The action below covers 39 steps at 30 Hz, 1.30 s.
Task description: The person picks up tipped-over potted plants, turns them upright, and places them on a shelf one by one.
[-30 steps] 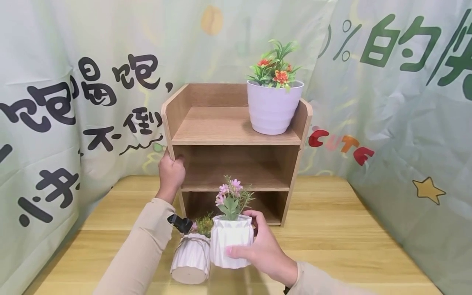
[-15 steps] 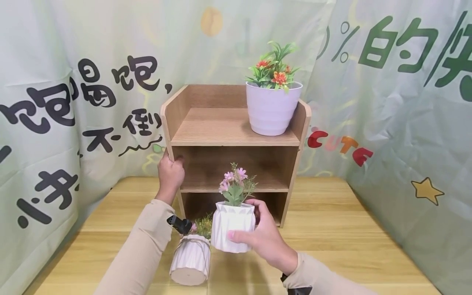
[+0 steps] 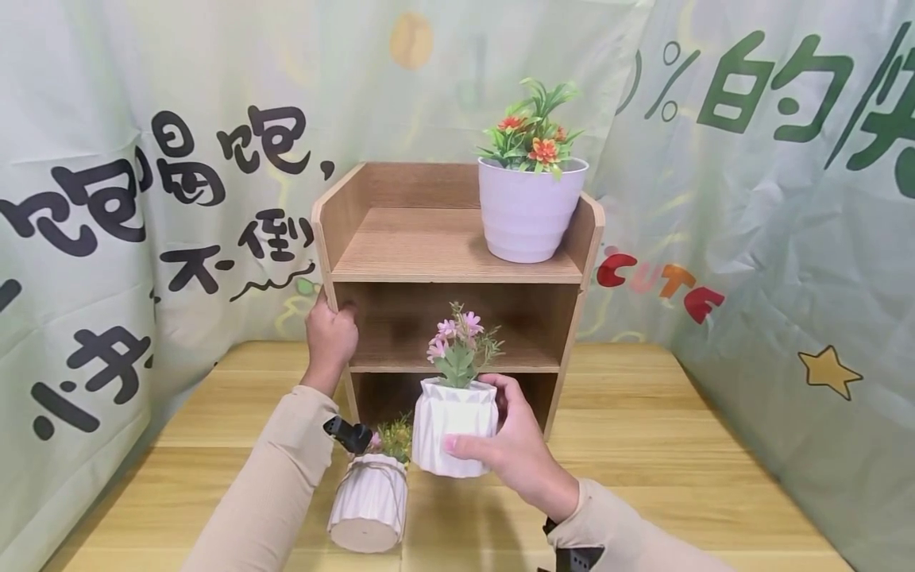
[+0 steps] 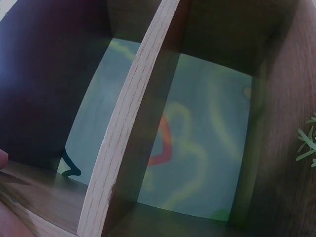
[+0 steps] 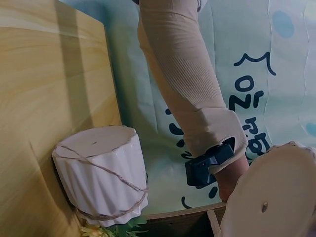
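My right hand (image 3: pixel 518 449) grips a white pleated flowerpot (image 3: pixel 455 429) with pink flowers and green leaves, thumb on its front. It is upright in front of the shelf's lower levels, over the table. The right wrist view shows its pale round base (image 5: pixel 276 192). My left hand (image 3: pixel 332 338) holds the left side panel of a small wooden shelf (image 3: pixel 457 280), thumb on the inner face. A second white pleated flowerpot (image 3: pixel 368 502), wrapped in twine, lies on its side on the table, base toward me. Its flowers point at the shelf.
A larger white pot (image 3: pixel 532 214) with orange flowers stands on the right of the shelf's top. Below it are two compartments, and the left wrist view looks in past the middle board (image 4: pixel 126 118). Printed curtains (image 3: pixel 772 262) surround the wooden table (image 3: pixel 665 469).
My right hand has raised the pink-flowered pot and brought it slightly right, toward the shelf. The left hand, the lying pot and the shelf have stayed in place.
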{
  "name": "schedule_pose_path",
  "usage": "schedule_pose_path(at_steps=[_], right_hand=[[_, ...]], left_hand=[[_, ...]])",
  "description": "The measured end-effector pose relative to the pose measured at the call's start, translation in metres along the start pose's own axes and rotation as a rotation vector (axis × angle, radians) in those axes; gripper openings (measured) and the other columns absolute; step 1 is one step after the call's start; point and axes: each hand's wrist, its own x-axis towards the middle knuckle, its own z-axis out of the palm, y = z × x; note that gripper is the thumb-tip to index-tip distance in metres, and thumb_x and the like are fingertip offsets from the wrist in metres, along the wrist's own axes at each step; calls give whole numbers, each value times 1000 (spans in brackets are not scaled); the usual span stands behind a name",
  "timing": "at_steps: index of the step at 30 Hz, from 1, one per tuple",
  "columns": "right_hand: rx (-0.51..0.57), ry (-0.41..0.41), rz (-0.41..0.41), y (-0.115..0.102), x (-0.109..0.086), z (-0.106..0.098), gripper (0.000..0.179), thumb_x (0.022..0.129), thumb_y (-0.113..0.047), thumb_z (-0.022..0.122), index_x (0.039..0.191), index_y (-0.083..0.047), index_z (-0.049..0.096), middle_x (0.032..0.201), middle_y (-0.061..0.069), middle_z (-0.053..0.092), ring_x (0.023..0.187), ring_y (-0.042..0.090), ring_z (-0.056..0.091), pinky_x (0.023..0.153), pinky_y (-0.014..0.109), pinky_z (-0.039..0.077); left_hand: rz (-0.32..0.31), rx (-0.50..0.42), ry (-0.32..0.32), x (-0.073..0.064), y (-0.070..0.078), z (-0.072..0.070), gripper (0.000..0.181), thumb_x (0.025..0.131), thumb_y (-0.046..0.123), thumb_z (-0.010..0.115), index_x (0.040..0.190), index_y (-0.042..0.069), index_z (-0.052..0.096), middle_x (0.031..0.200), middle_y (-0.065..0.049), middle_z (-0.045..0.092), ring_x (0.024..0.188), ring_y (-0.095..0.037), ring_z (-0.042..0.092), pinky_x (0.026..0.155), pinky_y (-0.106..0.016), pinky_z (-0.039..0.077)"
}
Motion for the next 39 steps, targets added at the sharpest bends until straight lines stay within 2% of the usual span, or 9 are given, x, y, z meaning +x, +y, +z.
schedule_pose_path(at_steps=[16,24,32,39], right_hand=[[-35,11,-46,-10,6,-1,83,62,-5,86,131,-2,40,108,16,53,89,26,58,72,35,55],[-12,-8,-84,-13,8,1,83,62,-5,86,130,-1,39,108,16,53,90,27,58,72,36,55],[-19,-25,-144,-20,8,2,85,60,-6,86,130,-1,38,110,15,52,91,27,58,74,36,55],[-36,-29,-182,-24,10,5,86,61,-9,86,131,0,37,110,16,53,92,27,58,75,36,55]], left_hand=[[5,6,2,0,0,2,37,86,9,54,122,0,58,114,-29,62,108,-43,56,94,-54,41],[0,0,5,-1,-1,1,37,86,8,55,122,-1,58,115,-29,62,110,-43,55,96,-53,40],[6,-31,5,-1,-1,1,34,85,6,56,117,-5,58,112,-29,63,109,-42,55,95,-51,40],[9,-10,11,-1,0,1,34,85,7,55,118,-4,58,114,-30,62,108,-44,55,96,-53,40]])
